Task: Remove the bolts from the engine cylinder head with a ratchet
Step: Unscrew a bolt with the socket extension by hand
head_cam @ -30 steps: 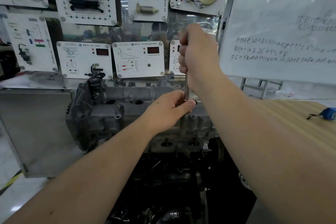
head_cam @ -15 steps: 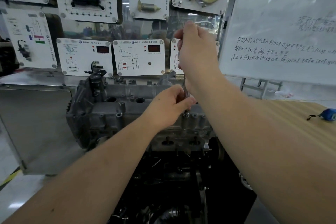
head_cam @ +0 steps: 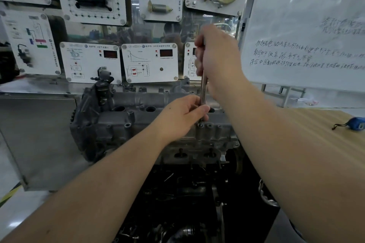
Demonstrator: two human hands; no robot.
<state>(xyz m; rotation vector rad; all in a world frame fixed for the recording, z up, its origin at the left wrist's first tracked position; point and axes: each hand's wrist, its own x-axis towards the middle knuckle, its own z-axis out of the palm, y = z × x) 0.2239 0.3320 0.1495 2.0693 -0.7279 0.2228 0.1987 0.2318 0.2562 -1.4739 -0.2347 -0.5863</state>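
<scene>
Ratchet (head_cam: 203, 89) upright, gripped up top by right hand (head_cam: 215, 55), pinched low by left hand (head_cam: 185, 113) (thin shiny metal bar). Below, gray bumpy head (head_cam: 138, 122).

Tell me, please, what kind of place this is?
Probably an automotive training workshop: an engine cylinder head sits on a stand, white demonstration panels with car parts and diagrams cover the wall, and a whiteboard carries handwritten notes.

Under our hands we see a dull, rough grey metal engine cylinder head (head_cam: 122, 124). Our right hand (head_cam: 217, 59) holds a shiny smooth metal ratchet (head_cam: 203, 89).
</scene>
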